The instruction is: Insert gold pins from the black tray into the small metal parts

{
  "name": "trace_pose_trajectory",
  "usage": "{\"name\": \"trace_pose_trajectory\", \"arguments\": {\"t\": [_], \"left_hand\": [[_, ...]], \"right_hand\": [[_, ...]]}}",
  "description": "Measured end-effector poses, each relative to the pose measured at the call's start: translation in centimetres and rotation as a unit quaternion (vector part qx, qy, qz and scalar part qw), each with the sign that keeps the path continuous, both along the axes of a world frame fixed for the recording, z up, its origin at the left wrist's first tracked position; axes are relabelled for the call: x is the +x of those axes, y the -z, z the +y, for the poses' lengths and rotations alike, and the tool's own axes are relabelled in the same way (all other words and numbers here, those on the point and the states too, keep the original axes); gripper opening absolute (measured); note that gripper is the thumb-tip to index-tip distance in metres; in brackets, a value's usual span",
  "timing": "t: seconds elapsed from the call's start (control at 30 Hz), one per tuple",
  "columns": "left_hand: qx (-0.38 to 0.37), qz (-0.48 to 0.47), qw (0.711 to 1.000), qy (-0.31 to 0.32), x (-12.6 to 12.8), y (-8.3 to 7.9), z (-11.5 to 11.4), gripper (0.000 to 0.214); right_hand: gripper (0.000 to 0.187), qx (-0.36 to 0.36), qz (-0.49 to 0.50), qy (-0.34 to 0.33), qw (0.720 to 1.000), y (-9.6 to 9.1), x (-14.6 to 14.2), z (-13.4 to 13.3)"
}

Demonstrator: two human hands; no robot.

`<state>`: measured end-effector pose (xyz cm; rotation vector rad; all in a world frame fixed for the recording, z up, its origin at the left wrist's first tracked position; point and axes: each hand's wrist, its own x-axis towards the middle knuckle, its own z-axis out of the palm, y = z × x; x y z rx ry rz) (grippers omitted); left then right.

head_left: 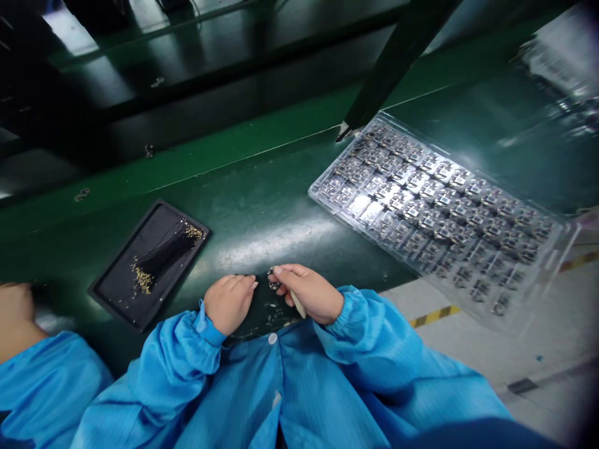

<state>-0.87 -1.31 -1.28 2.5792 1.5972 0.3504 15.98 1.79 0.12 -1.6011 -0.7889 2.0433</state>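
My left hand rests low over the bench edge, fingers curled together with the tips turned down. What they hold, if anything, is hidden. Just right of it, my right hand pinches a small metal electronic part between thumb and fingers. A pale, slim stick-like tool is also tucked in that hand, slanting down toward my body. Left of my hands, a black tray holds a bundle of thin black wires with gold-coloured ends.
A clear plastic tray full of similar small parts lies to the right, its near corner overhanging the green bench. A dark post rises behind it. Another person's hand is at far left. Loose parts lie farther back.
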Motion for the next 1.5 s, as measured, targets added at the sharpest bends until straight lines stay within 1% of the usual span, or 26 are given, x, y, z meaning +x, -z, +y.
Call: {"name": "trace_pose_trajectory", "arguments": {"t": [0.03, 0.1, 0.2, 0.3, 0.5, 0.63, 0.77, 0.87, 0.97, 1.1, 1.2, 1.27, 1.33, 1.37, 1.43, 1.5], "left_hand": [[-0.003, 0.001, 1.0, -0.003, 0.0, 0.0, 0.0, 0.029], [-0.007, 0.003, 1.0, -0.008, 0.1, 0.0, -0.1, 0.029], [-0.006, 0.004, 1.0, -0.011, 0.1, 0.0, -0.2, 0.031], [-0.01, 0.006, 1.0, -0.011, 0.2, -0.1, -0.3, 0.032], [-0.062, 0.021, 0.998, -0.022, 0.4, 0.0, -0.4, 0.03], [-0.098, 0.039, 0.994, -0.025, 0.8, 0.3, -0.4, 0.03], [-0.143, 0.042, 0.989, -0.013, 1.6, 0.4, -0.5, 0.028], [-0.162, 0.05, 0.985, -0.017, 2.2, 0.3, -0.6, 0.028], [-0.137, 0.066, 0.988, -0.018, 2.5, 0.2, -0.8, 0.026], [-0.067, 0.046, 0.997, 0.004, 2.5, 0.5, -1.2, 0.026], [-0.003, -0.007, 1.0, 0.009, 2.4, 1.0, -1.4, 0.022], [0.028, -0.038, 0.999, -0.007, 2.4, 1.4, -1.4, 0.019], [0.049, -0.051, 0.997, -0.029, 2.4, 1.8, -1.3, 0.016], [0.057, -0.05, 0.996, -0.04, 2.5, 2.0, -1.3, 0.015], [0.069, -0.036, 0.995, -0.056, 2.6, 2.3, -1.1, 0.014], [0.069, -0.018, 0.996, -0.062, 2.7, 2.5, -1.0, 0.015]], "right_hand": [[0.022, 0.004, -0.007, -0.003, 1.0, 0.1, 0.0, -0.1], [0.026, 0.028, -0.049, -0.023, 0.998, 0.5, 0.1, -0.2], [0.033, 0.091, -0.139, -0.072, 0.984, 1.1, 0.5, -0.4], [0.034, 0.125, -0.159, -0.089, 0.975, 1.2, 0.7, -0.5], [0.031, 0.13, -0.138, -0.092, 0.978, 0.8, 0.6, -0.6], [0.029, 0.141, -0.139, -0.125, 0.972, 0.8, 0.4, -1.0], [0.029, 0.154, -0.143, -0.154, 0.965, 0.6, 0.2, -1.3], [0.03, 0.135, -0.146, -0.159, 0.967, 0.3, 0.2, -1.3], [0.03, 0.076, -0.134, -0.153, 0.976, 0.3, 0.3, -1.2], [0.025, -0.026, -0.057, -0.112, 0.992, 0.5, 0.5, -1.2], [0.021, -0.057, -0.013, -0.082, 0.995, 0.6, 0.5, -1.0], [0.021, -0.058, -0.008, -0.042, 0.997, 0.9, 0.5, -0.8], [0.025, -0.038, -0.016, 0.037, 0.998, 1.3, 0.6, -0.7], [0.027, -0.016, -0.026, 0.083, 0.996, 1.6, 0.6, -0.6], [0.033, 0.05, -0.056, 0.157, 0.985, 2.0, 0.6, -0.6], [0.036, 0.14, -0.097, 0.188, 0.967, 2.4, 0.6, -0.8]]}}
